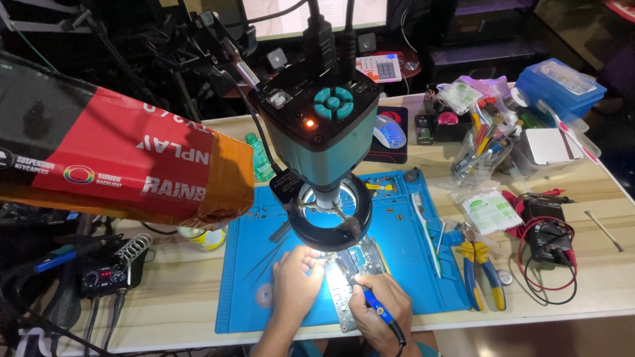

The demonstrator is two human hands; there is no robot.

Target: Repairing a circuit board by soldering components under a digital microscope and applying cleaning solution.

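A circuit board (353, 269) lies on a blue work mat (407, 261) under the lit ring light of a teal microscope camera (326, 136). My left hand (295, 281) rests on the mat, its fingers pressing the board's left edge. My right hand (379, 310) grips a blue-handled soldering iron (377, 306) like a pen, the tip pointing at the board near its middle. The iron's black cord runs down past my wrist.
A red and black cardboard box (111, 159) juts in from the left. Blue and yellow pliers (481, 268), a multimeter with red leads (550, 242), a white packet (489, 209), a tool cup (475, 153) and a soldering station (106, 273) surround the mat.
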